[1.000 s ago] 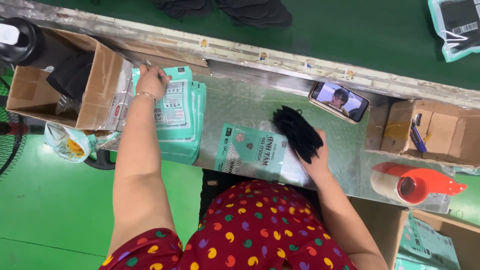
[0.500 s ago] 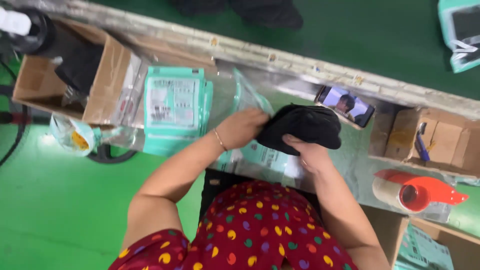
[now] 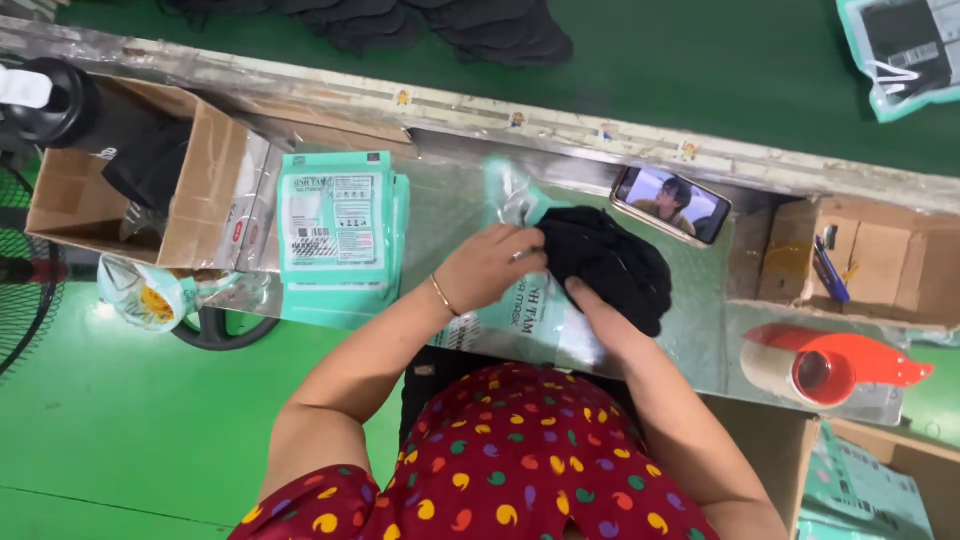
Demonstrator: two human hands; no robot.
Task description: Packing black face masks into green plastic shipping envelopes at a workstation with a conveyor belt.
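At mid-counter (image 3: 450, 200): black cloth bundle (image 3: 605, 265) partly at mouth of mint-green pouch (image 3: 510, 300), not yet fully inside; sealing outstanding. Left hand (image 3: 490, 265) closed, pinching clear pouch flap. Right hand (image 3: 590, 300) curled under bundle, gripping it. Stack of printed pouches (image 3: 335, 225) alongside.

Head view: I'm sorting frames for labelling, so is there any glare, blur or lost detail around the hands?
Head view: the metal worktop shows bright, smeared reflections; the black fabric bundle is so dark that its folds barely read; the left hand and right hand are slightly soft at the edges; the clear bag glints; the stack of teal packets is evenly lit and sharp.
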